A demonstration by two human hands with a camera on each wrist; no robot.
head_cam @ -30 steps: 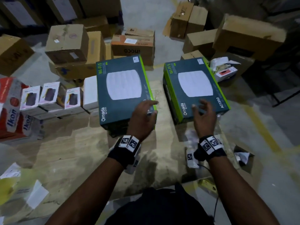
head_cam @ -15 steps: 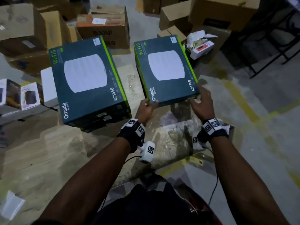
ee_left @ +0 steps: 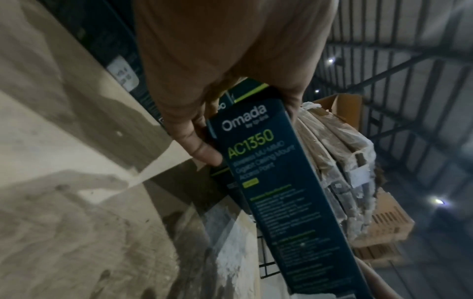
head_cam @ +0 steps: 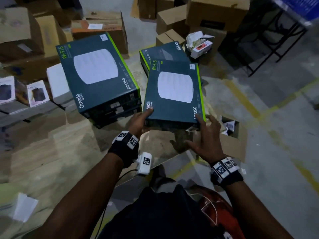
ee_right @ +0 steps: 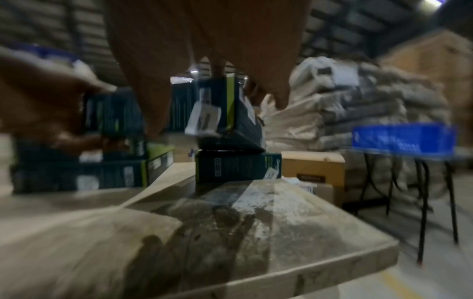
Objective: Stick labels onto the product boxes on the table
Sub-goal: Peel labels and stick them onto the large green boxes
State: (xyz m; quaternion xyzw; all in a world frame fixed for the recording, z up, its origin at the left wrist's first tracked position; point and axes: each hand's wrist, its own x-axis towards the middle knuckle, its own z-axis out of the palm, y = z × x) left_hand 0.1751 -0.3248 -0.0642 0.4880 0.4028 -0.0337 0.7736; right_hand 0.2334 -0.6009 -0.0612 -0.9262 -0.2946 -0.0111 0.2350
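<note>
A dark teal Omada box (head_cam: 174,90) with green edges is lifted at a tilt above the table's right part. My left hand (head_cam: 144,117) grips its near left corner, thumb on top and fingers beneath; the left wrist view shows the fingers (ee_left: 199,145) curled against the box side (ee_left: 271,165). My right hand (head_cam: 204,124) has spread, straight fingers, one touching the near right corner. A second Omada box (head_cam: 164,51) lies under and behind the lifted one. A stack of the same boxes (head_cam: 98,75) stands to the left. In the blurred right wrist view a white label (ee_right: 203,119) shows on the held box's end.
The pale wooden table (head_cam: 51,152) ends just right of my hands. Small white product boxes (head_cam: 37,94) line its far left. Cardboard cartons (head_cam: 101,30) crowd the floor behind, an open carton (head_cam: 231,133) sits beside the table, and a black metal frame (head_cam: 269,42) stands far right. White sheets (head_cam: 22,209) lie near left.
Both hands have raised the right-hand box and drawn it toward me, uncovering another box beneath it. My right hand has loosened to spread fingers at the corner.
</note>
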